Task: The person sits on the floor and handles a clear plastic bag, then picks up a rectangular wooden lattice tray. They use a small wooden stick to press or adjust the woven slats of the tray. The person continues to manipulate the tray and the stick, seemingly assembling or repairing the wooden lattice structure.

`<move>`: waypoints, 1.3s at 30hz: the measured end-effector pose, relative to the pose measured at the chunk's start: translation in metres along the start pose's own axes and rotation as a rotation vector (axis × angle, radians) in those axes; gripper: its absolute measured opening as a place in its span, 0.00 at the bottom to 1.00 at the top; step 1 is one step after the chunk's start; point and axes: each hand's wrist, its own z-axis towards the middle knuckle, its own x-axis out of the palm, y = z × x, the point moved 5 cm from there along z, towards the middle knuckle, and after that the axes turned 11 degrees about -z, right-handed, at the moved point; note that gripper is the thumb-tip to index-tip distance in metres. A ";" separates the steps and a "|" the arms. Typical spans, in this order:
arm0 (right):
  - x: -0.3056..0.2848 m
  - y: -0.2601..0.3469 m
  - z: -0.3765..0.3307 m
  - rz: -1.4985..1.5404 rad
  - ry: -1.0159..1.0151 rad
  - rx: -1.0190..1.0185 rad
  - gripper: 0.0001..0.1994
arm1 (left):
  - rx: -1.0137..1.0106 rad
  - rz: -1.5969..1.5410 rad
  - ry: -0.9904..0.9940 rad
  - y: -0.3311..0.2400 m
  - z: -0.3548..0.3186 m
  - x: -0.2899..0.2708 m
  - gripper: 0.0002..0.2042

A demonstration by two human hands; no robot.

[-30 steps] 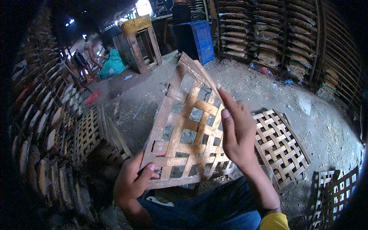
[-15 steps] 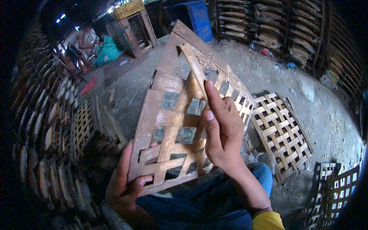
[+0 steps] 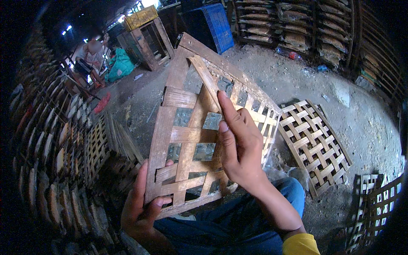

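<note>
A woven bamboo tray (image 3: pixel 193 134) with a flat wooden frame is tilted up over my lap. My left hand (image 3: pixel 142 204) grips its near-left corner, thumb in front and fingertips showing behind. In my right hand (image 3: pixel 243 146) is a flat bamboo strip (image 3: pixel 205 78), pinched between thumb and index finger. The strip's far end lies against the tray's upper corner, by the inside of the frame. Whether the strip is loose or part of the weave, I cannot tell. Pale crumbs cling along the tray's far edge.
Another woven tray (image 3: pixel 316 146) lies on the floor at right, and more lattice trays (image 3: pixel 376 208) stand at lower right. Stacked trays (image 3: pixel 91 144) fill the left. Racks (image 3: pixel 293 21), a blue crate (image 3: pixel 214 27), a wooden stand (image 3: pixel 151 42) and a person (image 3: pixel 87 59) are farther back.
The tray and both hands keep nearly the same pose, with the tray's upper corner sitting slightly lower and further left. The person in the background has shifted posture.
</note>
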 end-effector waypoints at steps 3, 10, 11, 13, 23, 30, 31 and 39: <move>0.001 -0.007 -0.001 -0.016 0.011 0.023 0.26 | -0.013 0.021 0.000 0.000 -0.001 0.000 0.33; -0.001 -0.011 -0.006 0.021 0.088 0.090 0.23 | -0.009 0.009 0.015 0.003 -0.004 -0.003 0.34; -0.002 -0.014 -0.007 0.032 0.092 0.095 0.23 | -0.009 0.019 0.015 0.003 -0.004 -0.004 0.34; -0.004 -0.016 -0.007 0.026 0.087 0.092 0.23 | -0.007 0.014 0.013 0.003 -0.003 -0.003 0.34; -0.008 -0.037 -0.014 -0.036 0.062 0.129 0.22 | -0.093 0.049 -0.043 0.015 -0.004 -0.011 0.43; -0.002 -0.058 -0.019 -0.009 0.098 0.180 0.21 | -0.170 -0.011 -0.179 0.022 -0.002 -0.012 0.50; -0.005 -0.058 -0.019 -0.023 0.088 0.166 0.21 | -0.172 -0.021 -0.176 0.023 -0.002 -0.012 0.49; -0.027 -0.052 -0.013 -0.158 0.032 0.091 0.21 | -0.171 -0.039 -0.151 0.024 0.004 -0.014 0.48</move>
